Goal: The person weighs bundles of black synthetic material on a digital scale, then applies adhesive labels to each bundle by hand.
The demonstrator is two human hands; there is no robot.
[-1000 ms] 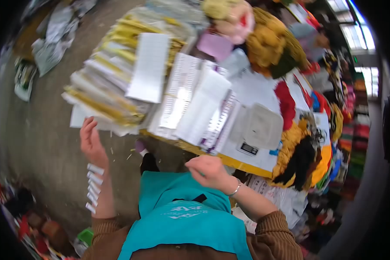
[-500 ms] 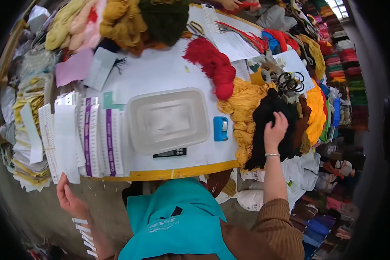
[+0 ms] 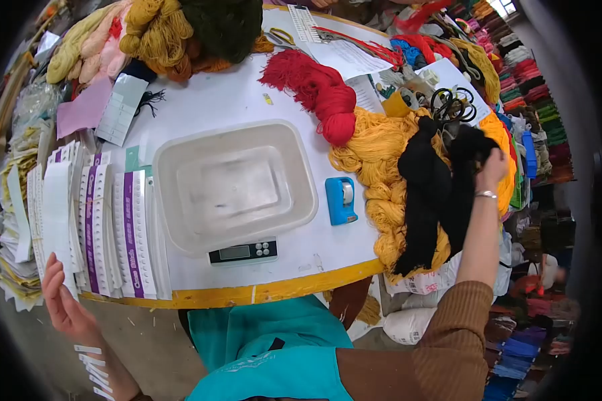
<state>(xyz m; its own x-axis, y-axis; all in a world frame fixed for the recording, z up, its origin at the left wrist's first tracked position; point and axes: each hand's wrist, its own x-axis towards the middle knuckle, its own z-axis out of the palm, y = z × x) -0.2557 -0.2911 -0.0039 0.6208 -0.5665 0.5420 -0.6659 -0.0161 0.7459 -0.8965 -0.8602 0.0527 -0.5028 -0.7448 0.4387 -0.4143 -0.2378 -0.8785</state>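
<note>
My right hand [image 3: 492, 172] is closed around the upper part of a black yarn skein [image 3: 458, 194] at the right of the table. A second black skein [image 3: 421, 194] lies beside it, on top of a pile of yellow yarn [image 3: 374, 154]. My left hand [image 3: 67, 301] is held near the table's front left corner, fingers stretched out and holding nothing. Close to it are stacks of white punched cards [image 3: 100, 227] with purple bands. White strips [image 3: 92, 367] cling to my left forearm. Centrally stands a translucent plastic tub [image 3: 164, 200], partly over a digital scale [image 3: 244, 252].
A blue tape dispenser [image 3: 341, 200] sits right of the tub. Behind lie a red skein [image 3: 328, 100], black-handled scissors [image 3: 451, 103] and gold-handled scissors [image 3: 279, 37]. Olive and dark green yarn [image 3: 224, 27] is heaped at the back. Another person's hand [image 3: 321, 3] shows at the far edge.
My right hand has moved right, drawing one black skein away from the other and uncovering yellow yarn. My view has shifted, revealing more of the scale. The left hand stays open.
</note>
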